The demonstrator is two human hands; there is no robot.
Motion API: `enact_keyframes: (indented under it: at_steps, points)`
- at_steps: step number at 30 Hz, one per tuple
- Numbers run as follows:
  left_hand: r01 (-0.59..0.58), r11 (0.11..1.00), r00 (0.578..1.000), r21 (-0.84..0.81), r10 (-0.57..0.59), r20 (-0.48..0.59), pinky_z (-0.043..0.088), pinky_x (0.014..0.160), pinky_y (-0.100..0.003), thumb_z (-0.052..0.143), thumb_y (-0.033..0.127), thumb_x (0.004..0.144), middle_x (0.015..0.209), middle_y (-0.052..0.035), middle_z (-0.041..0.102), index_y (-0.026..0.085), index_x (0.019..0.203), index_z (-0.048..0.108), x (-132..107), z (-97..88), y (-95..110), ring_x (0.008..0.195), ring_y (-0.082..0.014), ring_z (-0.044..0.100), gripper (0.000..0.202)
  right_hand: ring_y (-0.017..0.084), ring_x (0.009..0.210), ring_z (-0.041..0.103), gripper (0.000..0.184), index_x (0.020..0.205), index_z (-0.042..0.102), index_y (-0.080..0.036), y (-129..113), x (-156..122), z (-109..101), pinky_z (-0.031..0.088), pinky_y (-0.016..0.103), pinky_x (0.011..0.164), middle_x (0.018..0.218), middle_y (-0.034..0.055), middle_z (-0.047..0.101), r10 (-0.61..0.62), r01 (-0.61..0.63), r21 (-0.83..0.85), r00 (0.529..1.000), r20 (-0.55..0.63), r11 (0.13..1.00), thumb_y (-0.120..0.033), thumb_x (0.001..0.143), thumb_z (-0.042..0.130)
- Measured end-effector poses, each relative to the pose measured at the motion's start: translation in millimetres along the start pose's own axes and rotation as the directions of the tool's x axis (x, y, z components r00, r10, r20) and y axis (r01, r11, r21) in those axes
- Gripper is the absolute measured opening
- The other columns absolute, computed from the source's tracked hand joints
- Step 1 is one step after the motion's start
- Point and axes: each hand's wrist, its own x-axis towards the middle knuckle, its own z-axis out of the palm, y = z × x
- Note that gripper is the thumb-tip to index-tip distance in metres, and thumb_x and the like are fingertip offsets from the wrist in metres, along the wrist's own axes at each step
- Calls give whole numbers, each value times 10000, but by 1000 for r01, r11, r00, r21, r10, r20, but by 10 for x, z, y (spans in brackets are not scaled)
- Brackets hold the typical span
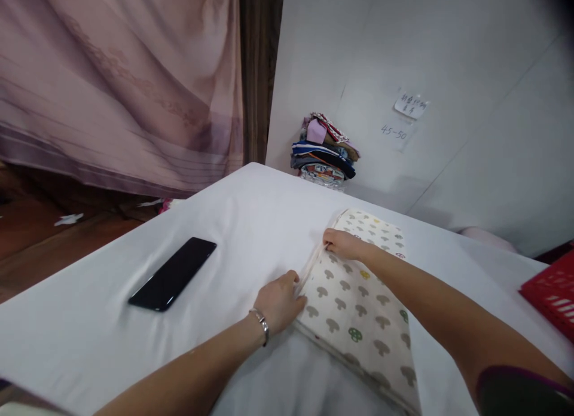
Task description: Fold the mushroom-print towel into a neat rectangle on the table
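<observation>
A folded cream cloth with a mushroom print [363, 296] lies on the white table [233, 225]. My left hand [280, 300], with a silver bracelet on the wrist, grips the cloth's left edge near the front, fingers curled under it. Farther back, my right hand [343, 244] pinches the same left edge, fingers closed on the fabric. Both forearms reach in from the bottom of the view.
A black phone [173, 274] lies face up on the table to the left. A stack of folded clothes [323, 153] stands at the far edge against the white wall. A red basket [553, 293] sits at the right edge. Pink curtains hang at the left.
</observation>
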Motion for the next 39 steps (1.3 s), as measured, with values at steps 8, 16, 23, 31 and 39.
enact_keyframes:
  at_steps: [8, 16, 23, 31, 39]
  points:
    - [-36, 998, 999, 47, 36, -2, 321, 580, -260, 470, 324, 745, 796, -10, 600, 194, 755, 488, 3, 0, -6, 726, -159, 550, 131, 164, 841, 561, 222, 907, 623, -196, 99, 73, -110, 405, 239, 731, 970, 42, 612, -4, 11, -51, 992, 124, 999, -143, 729, 501]
    - [-49, 998, 997, 42, 46, 69, 328, 597, -260, 452, 305, 760, 804, -14, 590, 192, 761, 478, -3, -67, 9, 732, -155, 546, 115, 214, 939, 567, 272, 878, 659, -202, 333, 268, -273, 415, 263, 745, 1020, 68, 635, 115, -57, -229, 962, 248, 972, -126, 691, 476]
    - [-47, 998, 997, 47, 44, 61, 313, 583, -266, 455, 310, 759, 800, -7, 583, 199, 746, 457, -5, -66, 18, 702, -151, 536, 112, 233, 982, 564, 357, 967, 659, -206, 839, 407, -378, 417, 278, 774, 1066, 75, 633, 260, -173, -320, 932, 254, 932, -144, 654, 499]
    - [-20, 999, 997, 28, 18, 77, 292, 569, -267, 450, 307, 759, 775, 7, 571, 198, 735, 451, 5, -49, 20, 646, -132, 500, 111, 220, 947, 572, 320, 937, 660, -198, 1207, 564, -376, 415, 263, 749, 1041, 69, 644, 323, -255, -296, 923, 210, 921, -175, 668, 488]
    - [-14, 1000, 996, 10, 13, 91, 293, 587, -271, 447, 310, 759, 775, 3, 570, 198, 737, 444, 16, -42, 20, 661, -134, 493, 115, 230, 932, 560, 303, 977, 608, -202, 1301, 535, -259, 413, 274, 701, 1079, 80, 608, 358, -333, -262, 932, 53, 906, -223, 704, 481]
